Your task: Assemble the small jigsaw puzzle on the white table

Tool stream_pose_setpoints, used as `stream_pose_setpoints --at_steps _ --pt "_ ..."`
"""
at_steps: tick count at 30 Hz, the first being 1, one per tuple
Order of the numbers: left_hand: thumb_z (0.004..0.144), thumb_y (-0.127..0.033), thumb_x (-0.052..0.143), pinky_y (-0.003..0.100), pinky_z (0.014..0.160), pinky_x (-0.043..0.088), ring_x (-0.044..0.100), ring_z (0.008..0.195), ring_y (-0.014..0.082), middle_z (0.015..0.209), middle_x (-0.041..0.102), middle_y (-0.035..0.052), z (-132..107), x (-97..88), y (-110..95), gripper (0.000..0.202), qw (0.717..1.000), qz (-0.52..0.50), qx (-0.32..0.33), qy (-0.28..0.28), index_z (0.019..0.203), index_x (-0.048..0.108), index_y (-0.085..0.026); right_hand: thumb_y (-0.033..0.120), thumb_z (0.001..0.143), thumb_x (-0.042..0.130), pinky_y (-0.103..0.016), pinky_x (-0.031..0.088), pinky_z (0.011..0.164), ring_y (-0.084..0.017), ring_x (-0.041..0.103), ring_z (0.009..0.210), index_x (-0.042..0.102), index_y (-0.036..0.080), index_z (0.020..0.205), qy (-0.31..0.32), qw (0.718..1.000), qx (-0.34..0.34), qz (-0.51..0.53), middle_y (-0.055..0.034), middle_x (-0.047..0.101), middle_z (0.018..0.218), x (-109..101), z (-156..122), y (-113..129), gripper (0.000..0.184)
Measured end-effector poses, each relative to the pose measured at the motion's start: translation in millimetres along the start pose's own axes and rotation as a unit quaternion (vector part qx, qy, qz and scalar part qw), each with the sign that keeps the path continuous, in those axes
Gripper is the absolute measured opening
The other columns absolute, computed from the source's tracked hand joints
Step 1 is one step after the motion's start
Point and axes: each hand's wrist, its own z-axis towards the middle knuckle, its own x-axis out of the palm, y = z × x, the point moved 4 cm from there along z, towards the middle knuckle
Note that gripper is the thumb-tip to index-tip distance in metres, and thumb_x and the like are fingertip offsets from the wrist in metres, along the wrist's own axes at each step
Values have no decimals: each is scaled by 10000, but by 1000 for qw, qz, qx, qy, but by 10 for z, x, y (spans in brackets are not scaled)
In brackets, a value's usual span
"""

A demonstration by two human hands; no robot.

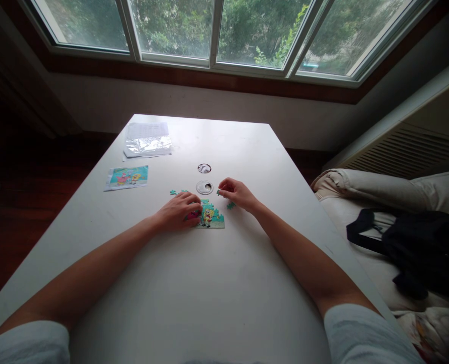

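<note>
A partly assembled jigsaw puzzle, teal with a yellow cartoon figure, lies flat on the white table. My left hand rests over its left side with fingers bent, covering part of the picture; whether it grips anything is hidden. Pinched between thumb and fingers of my right hand is a small teal puzzle piece, just above and to the right of the assembled part. A loose puzzle piece lies under the right wrist. Beyond the left hand are more loose pieces.
Two round items, a light tin-like disc and a dark-rimmed disc, lie beyond the puzzle. A picture sheet and clear-wrapped papers are at the back left. A sofa with dark cloth stands right of the table.
</note>
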Motion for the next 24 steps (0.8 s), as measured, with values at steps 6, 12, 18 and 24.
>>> stream_pose_setpoints --at_steps 6,12,18,24 --pt "937 -335 582 424 1015 411 536 1159 269 1270 604 98 -11 13 -15 357 1000 9 15 3 1289 626 -293 383 832 650 -248 437 599 -139 598 710 731 187 1062 51 998 4 29 -17 667 775 113 -35 78 313" --pt "930 -329 600 440 1058 398 528 1215 277 1336 588 92 -14 11 -23 382 1000 -10 24 5 1311 625 -312 371 789 720 -243 466 559 -155 664 701 647 192 958 51 995 34 85 -34 728 818 175 -58 139 257" --pt "929 -333 598 431 1035 409 538 1188 271 1316 601 85 -12 -4 -27 360 1000 -7 19 6 1286 645 -319 400 768 759 -253 506 606 -169 702 754 605 187 907 57 987 70 136 -54 755 841 205 -66 135 297" --pt "920 -325 613 428 1034 416 540 1182 269 1311 602 79 -15 -7 -15 357 1000 -9 18 9 1274 653 -322 395 732 789 -258 502 639 -173 692 804 635 175 884 46 983 88 153 -58 745 869 208 -61 108 308"
